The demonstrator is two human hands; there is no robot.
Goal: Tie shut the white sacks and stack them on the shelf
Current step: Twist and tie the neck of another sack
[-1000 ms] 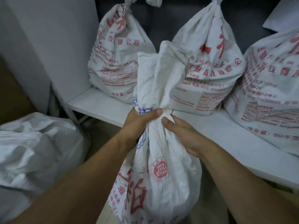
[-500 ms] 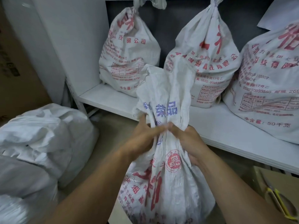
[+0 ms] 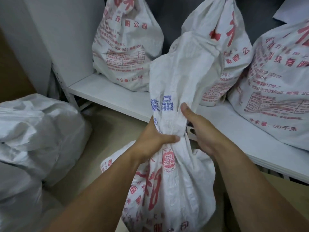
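- The left hand (image 3: 150, 139) grips the gathered neck of the white sack (image 3: 175, 185), thumb wrapped across its front
- The right hand (image 3: 199, 131) clasps the same neck just beside the left, thumb pointing up along the cloth
- The sack's body bulges below both hands and its loose top rises above them
- Beyond the hands, three printed sacks (image 3: 123, 52) stand on the shelf (image 3: 115, 96)
- Plain white bags (image 3: 38, 131) lie left of the left hand

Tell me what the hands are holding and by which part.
Both the left hand and the right hand grip the white sack by its gathered neck, the left just below the right.
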